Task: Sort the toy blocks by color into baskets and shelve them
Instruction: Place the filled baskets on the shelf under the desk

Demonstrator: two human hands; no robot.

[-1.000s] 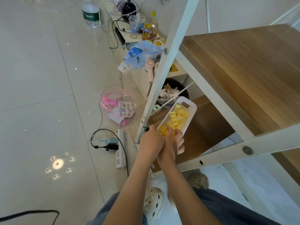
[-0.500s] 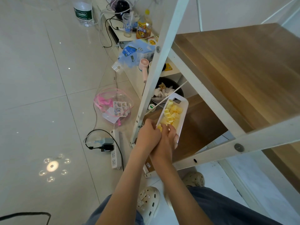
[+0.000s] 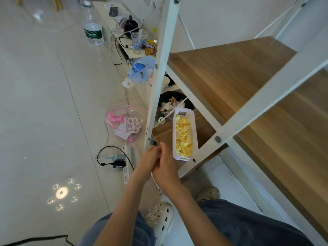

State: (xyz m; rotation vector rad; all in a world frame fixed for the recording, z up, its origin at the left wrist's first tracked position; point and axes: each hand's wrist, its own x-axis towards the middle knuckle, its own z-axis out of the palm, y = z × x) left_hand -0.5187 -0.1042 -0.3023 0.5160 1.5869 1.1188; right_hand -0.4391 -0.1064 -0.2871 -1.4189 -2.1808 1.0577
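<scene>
A white oblong basket (image 3: 193, 132) full of yellow toy blocks (image 3: 183, 137) rests on the low wooden shelf (image 3: 162, 134) of a white-framed rack. Both my hands hang just in front of it, to its lower left, and touch nothing of it. My left hand (image 3: 148, 161) and my right hand (image 3: 165, 166) overlap, fingers loosely bent, with nothing held in either.
The rack's white upright (image 3: 159, 73) and diagonal brace (image 3: 262, 103) stand close by, with a wider wooden shelf (image 3: 230, 71) above. A clear bag with pink bits (image 3: 124, 123), a power strip (image 3: 126, 166), cables, bottles and a black bin (image 3: 174, 102) lie on the floor.
Both hands held the basket's near end while it went onto the low shelf. They have let go and drawn back; the basket now lies flat on the shelf.
</scene>
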